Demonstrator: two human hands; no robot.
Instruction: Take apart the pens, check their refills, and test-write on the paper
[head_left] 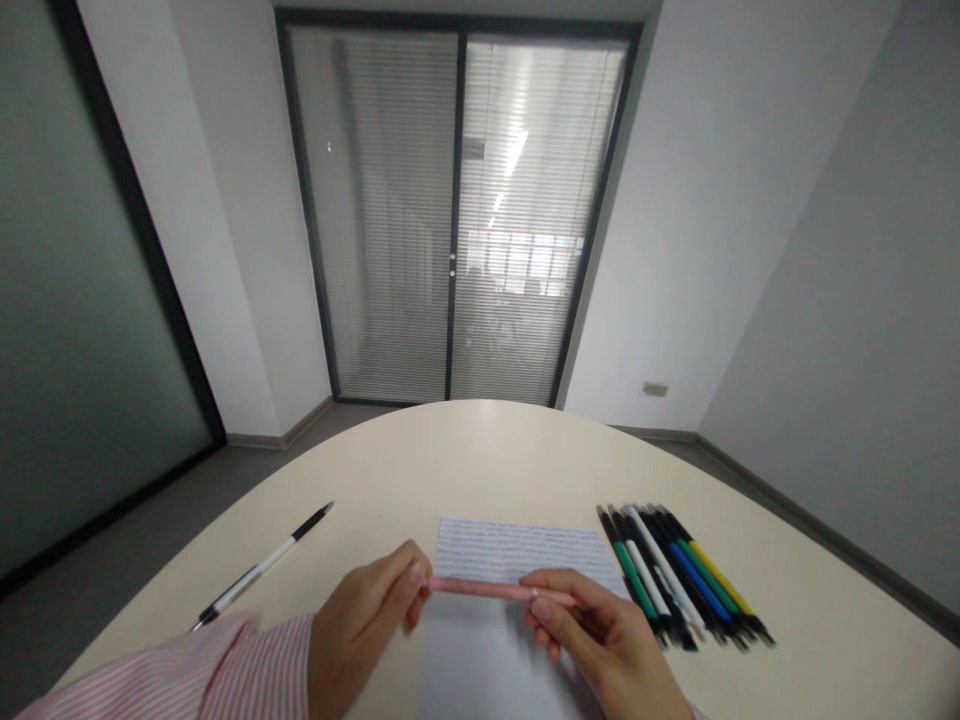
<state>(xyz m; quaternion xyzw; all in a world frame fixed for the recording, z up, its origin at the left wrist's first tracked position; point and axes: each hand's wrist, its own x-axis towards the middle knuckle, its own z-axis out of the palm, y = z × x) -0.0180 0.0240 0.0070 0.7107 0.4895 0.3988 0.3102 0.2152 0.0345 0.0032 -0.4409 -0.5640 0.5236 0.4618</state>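
The white rectangular paper sheet [476, 650] looked matt; above it, the slim pink rod [484, 588] looked smooth, plastic; beneath it, the rounded cream tabletop [487, 460] looked smooth.

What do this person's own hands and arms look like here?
The left hand and right hand are bare, ungloved. The left arm wears a long pink-and-white striped fabric sleeve; only a sliver of right sleeve shows.

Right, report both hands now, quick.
Left hand: closed, pinching one end of the pink pen-like stick.
Right hand: closed, holding the same stick toward its other end.
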